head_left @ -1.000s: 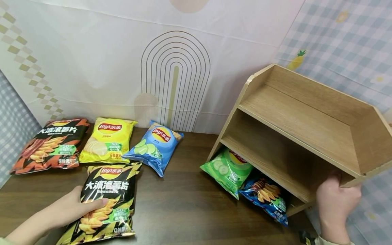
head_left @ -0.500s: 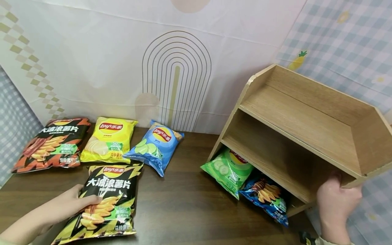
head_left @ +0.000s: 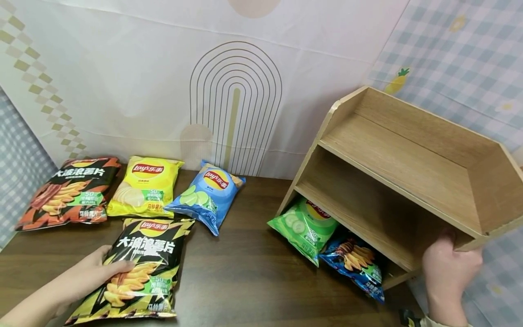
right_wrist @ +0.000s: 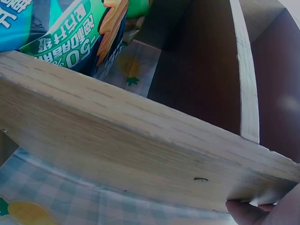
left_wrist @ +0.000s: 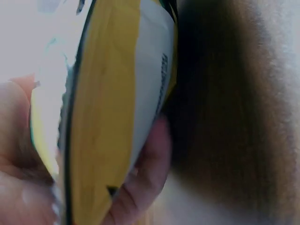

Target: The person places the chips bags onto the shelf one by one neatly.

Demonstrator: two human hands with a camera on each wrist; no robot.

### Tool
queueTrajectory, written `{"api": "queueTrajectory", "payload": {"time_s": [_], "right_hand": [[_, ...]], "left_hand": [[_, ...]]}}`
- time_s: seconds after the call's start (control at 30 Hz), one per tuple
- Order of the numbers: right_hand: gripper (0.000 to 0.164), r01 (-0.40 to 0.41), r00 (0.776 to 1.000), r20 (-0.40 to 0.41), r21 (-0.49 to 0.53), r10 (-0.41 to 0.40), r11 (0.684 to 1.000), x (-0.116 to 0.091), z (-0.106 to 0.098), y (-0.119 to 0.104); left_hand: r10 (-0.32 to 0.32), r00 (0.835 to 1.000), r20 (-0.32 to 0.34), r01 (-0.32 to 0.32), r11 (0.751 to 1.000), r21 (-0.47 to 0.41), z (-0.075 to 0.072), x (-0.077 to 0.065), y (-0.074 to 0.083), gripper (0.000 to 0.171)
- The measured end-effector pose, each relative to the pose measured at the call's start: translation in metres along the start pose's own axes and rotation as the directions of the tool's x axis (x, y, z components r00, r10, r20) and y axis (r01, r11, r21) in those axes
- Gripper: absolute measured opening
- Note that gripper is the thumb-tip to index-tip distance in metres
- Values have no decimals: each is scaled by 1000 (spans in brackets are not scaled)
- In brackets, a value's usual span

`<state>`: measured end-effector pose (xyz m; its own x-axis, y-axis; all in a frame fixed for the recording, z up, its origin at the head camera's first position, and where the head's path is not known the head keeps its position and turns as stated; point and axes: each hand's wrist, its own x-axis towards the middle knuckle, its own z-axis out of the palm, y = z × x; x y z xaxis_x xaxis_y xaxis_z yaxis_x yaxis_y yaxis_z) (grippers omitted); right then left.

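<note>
In the head view my left hand [head_left: 91, 274] grips a black and yellow potato chip bag [head_left: 140, 277] by its left side, thumb across the front. The left wrist view shows that chip bag [left_wrist: 108, 103] edge-on, fingers curled behind it, with dark wood beyond. On the far right, my right hand [head_left: 451, 268] holds the near right side of a small wooden shelf [head_left: 408, 150]. A green chip bag [head_left: 304, 227] and a dark blue one [head_left: 355, 263] stick out from the lowest compartment. The right wrist view shows part of the right hand [right_wrist: 267, 213] at the side panel [right_wrist: 140, 136].
Three more chip bags lie on the brown table [head_left: 245, 272] along the back left: a red and black one [head_left: 69, 195], a yellow one [head_left: 143, 188] and a light blue one [head_left: 208, 195]. Patterned cloth [head_left: 135, 91] hangs behind, with checked cloth [head_left: 457, 68] at right.
The black and yellow chip bag in my left hand has tilted slightly, its top shifting right and its lower end a little left. My right hand and the shelf stay in place.
</note>
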<state>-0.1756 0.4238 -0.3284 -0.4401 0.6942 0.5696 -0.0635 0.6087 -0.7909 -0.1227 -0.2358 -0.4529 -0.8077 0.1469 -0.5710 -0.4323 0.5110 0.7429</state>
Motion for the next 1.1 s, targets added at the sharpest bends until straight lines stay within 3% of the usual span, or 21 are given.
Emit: {"api": "queueTrajectory", "payload": {"time_s": [0.27,0.63,0.77,0.97,1.1], "right_hand": [[37,-12,1000,-3,-19,12,1000,0,0,0],[37,-6,1000,3,3,6,1000,1,0,-1],[37,-2,1000,3,-4,2,1000,1,0,0],[37,-3,1000,1,8,3,1000,2,1,0],[36,2,1000,-7,4,-2,1000,1,1,0]], "left_hand": [[70,998,4,-69,988,-139,4,-4,-4,91],[64,996,61,-39,936,-349,9,-7,-4,93],[76,994,74,-44,929,-368,10,-8,-4,94],[78,995,62,-54,946,-320,11,-10,-2,92],[111,992,57,-85,936,-341,15,-13,2,88]]}}
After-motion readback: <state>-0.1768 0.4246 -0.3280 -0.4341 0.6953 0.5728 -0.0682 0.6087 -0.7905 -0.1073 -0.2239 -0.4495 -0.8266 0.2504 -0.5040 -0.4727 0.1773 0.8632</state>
